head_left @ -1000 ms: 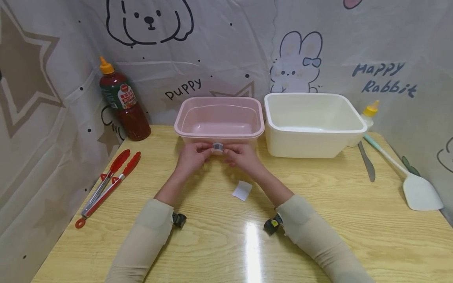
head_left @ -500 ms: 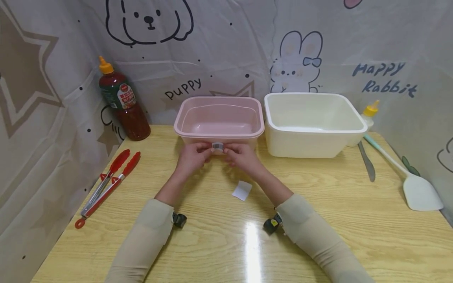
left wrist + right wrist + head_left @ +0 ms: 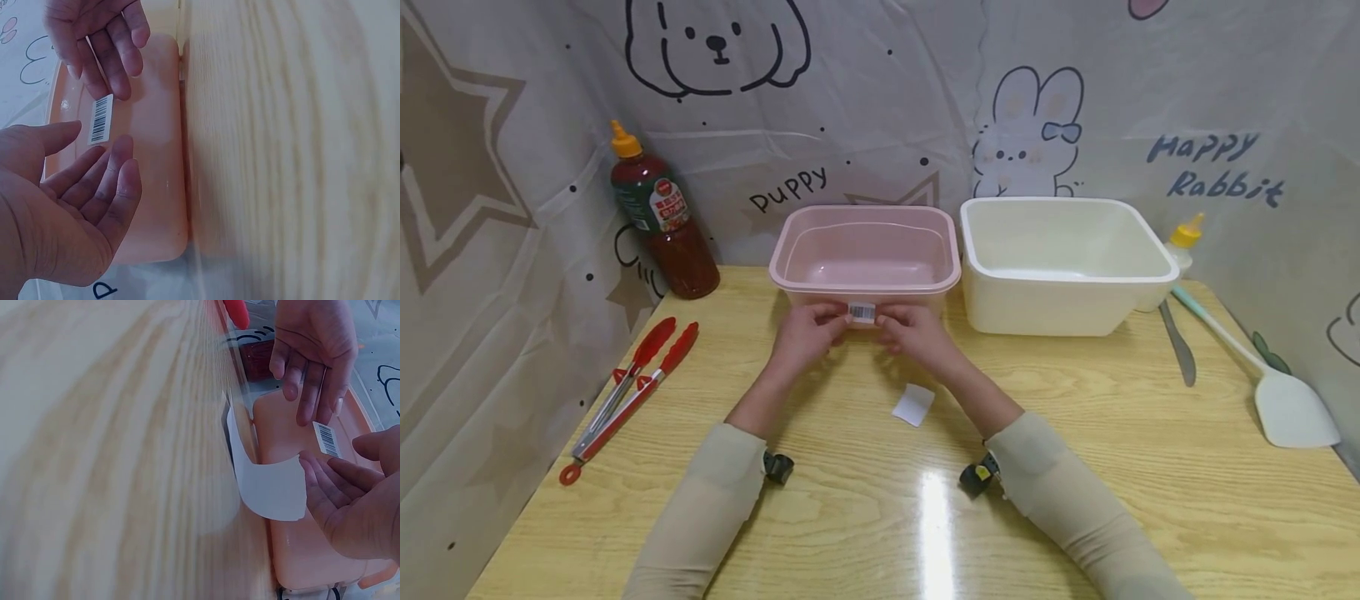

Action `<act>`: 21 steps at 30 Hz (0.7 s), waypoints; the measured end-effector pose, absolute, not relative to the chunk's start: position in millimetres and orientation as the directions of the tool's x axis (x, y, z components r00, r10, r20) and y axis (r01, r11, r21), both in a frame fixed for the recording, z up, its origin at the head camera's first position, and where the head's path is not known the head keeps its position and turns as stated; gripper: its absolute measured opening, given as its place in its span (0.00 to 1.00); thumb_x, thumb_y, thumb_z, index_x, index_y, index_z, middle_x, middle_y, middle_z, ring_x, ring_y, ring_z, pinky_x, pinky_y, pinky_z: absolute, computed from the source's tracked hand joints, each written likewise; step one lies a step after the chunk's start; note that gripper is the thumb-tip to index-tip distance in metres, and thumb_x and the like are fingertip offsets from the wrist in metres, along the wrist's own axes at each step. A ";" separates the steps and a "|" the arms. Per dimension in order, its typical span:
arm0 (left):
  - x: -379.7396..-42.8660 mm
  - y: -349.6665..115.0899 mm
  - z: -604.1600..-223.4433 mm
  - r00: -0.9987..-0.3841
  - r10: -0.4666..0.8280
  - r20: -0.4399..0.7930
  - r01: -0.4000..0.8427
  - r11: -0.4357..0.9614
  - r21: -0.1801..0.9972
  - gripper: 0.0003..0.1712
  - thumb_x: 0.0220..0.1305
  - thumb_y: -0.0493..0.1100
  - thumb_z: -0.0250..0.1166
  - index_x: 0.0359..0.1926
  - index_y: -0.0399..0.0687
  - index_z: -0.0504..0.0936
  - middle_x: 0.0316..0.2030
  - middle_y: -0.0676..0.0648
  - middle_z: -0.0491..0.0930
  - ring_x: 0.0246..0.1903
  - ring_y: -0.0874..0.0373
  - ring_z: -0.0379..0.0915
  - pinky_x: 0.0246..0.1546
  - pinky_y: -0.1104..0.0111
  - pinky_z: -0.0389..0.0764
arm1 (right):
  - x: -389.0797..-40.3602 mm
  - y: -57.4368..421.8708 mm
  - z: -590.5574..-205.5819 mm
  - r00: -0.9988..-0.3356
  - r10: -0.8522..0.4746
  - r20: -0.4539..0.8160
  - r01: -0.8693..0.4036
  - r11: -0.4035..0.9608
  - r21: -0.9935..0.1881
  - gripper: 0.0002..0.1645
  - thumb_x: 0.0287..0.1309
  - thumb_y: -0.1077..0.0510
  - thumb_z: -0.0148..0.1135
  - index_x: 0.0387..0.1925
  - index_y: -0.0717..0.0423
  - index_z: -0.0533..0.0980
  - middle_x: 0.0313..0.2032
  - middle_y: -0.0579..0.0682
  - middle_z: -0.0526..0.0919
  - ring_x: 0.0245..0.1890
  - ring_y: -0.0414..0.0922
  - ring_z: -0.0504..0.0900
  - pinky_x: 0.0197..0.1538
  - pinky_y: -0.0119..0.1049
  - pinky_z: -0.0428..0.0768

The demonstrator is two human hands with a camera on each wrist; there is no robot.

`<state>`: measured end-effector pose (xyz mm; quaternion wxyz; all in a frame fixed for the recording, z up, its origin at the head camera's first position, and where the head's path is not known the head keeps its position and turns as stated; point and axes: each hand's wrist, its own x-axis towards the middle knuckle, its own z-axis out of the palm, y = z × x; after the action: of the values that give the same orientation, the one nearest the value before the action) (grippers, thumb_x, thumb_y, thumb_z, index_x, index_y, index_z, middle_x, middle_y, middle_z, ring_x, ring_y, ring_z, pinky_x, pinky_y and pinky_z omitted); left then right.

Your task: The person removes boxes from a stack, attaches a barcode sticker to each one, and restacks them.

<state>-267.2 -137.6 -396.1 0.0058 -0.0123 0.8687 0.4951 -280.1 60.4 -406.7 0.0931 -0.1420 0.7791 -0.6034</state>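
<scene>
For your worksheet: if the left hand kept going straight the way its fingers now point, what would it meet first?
Most likely the barcode sticker on the near wall of the pink tub. The left hand has straight fingers aimed at it, the tips beside its edge. Whether they already touch it is unclear.

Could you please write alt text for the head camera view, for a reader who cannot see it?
Two hands, left hand and right hand, meet at a small barcode sticker on the near wall of a pink tub on a wooden table. A white paper scrap lies nearer, a white tub stands right, red tongs lie left.
</scene>
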 end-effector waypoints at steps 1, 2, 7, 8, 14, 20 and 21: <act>-267.2 -137.5 -396.3 -1.000 -0.015 -0.025 -0.029 0.513 0.858 0.20 0.69 0.49 0.66 0.56 0.42 0.84 0.51 0.40 0.86 0.41 0.46 0.87 0.28 0.73 0.79 | -280.2 60.4 -406.9 -0.942 -0.335 0.026 -0.111 0.235 -0.966 0.22 0.73 0.60 0.52 0.61 0.71 0.75 0.60 0.66 0.81 0.52 0.66 0.85 0.51 0.55 0.86; -267.4 -137.6 -396.6 -1.000 -0.013 -0.026 -0.029 0.517 0.856 0.20 0.69 0.49 0.66 0.56 0.41 0.85 0.51 0.40 0.86 0.40 0.46 0.87 0.28 0.73 0.79 | -280.0 60.6 -406.7 -0.942 -0.334 0.025 -0.110 0.238 -0.965 0.22 0.73 0.60 0.52 0.61 0.71 0.75 0.60 0.66 0.81 0.52 0.66 0.85 0.51 0.55 0.86; -268.5 -137.7 -397.4 -1.000 -0.008 -0.025 -0.025 0.540 0.842 0.20 0.69 0.49 0.66 0.55 0.42 0.86 0.48 0.40 0.87 0.39 0.48 0.86 0.27 0.73 0.78 | -278.9 60.8 -406.3 -0.941 -0.337 0.023 -0.113 0.250 -0.962 0.23 0.73 0.59 0.52 0.62 0.70 0.75 0.60 0.65 0.81 0.51 0.66 0.84 0.50 0.53 0.86; -268.8 -137.9 -397.4 -1.000 -0.008 -0.023 -0.024 0.546 0.838 0.20 0.69 0.50 0.65 0.54 0.42 0.86 0.47 0.40 0.87 0.39 0.48 0.85 0.27 0.73 0.77 | -278.6 60.9 -406.2 -0.941 -0.339 0.021 -0.112 0.252 -0.961 0.23 0.73 0.59 0.52 0.62 0.70 0.75 0.60 0.65 0.80 0.51 0.66 0.84 0.51 0.54 0.86; -269.0 -138.1 -395.8 -0.999 -0.011 -0.033 -0.034 0.559 0.828 0.19 0.70 0.51 0.65 0.54 0.43 0.86 0.46 0.41 0.88 0.40 0.46 0.84 0.29 0.72 0.76 | -279.6 63.1 -406.7 -0.938 -0.345 0.012 -0.110 0.267 -0.957 0.23 0.74 0.58 0.53 0.63 0.68 0.75 0.60 0.64 0.80 0.51 0.65 0.85 0.51 0.54 0.86; -269.0 -137.9 -395.2 -0.999 -0.015 -0.032 -0.035 0.557 0.830 0.19 0.70 0.51 0.65 0.52 0.43 0.87 0.46 0.42 0.88 0.40 0.46 0.85 0.31 0.72 0.77 | -285.1 67.6 -404.3 -0.950 -0.299 0.087 -0.178 0.295 -0.939 0.18 0.73 0.59 0.54 0.54 0.69 0.80 0.49 0.67 0.84 0.36 0.59 0.84 0.40 0.45 0.87; -268.8 -138.3 -395.1 -0.999 -0.014 -0.033 -0.035 0.558 0.829 0.19 0.70 0.51 0.65 0.53 0.43 0.87 0.46 0.42 0.87 0.40 0.46 0.85 0.31 0.72 0.77 | -285.0 68.1 -403.4 -0.951 -0.296 0.092 -0.182 0.291 -0.939 0.18 0.73 0.60 0.54 0.52 0.69 0.81 0.47 0.67 0.85 0.35 0.58 0.83 0.40 0.47 0.87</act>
<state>-268.8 -138.3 -395.1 0.0114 -0.0140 0.8826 0.4697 -285.0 68.1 -403.4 0.0495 -0.1488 0.8019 -0.5766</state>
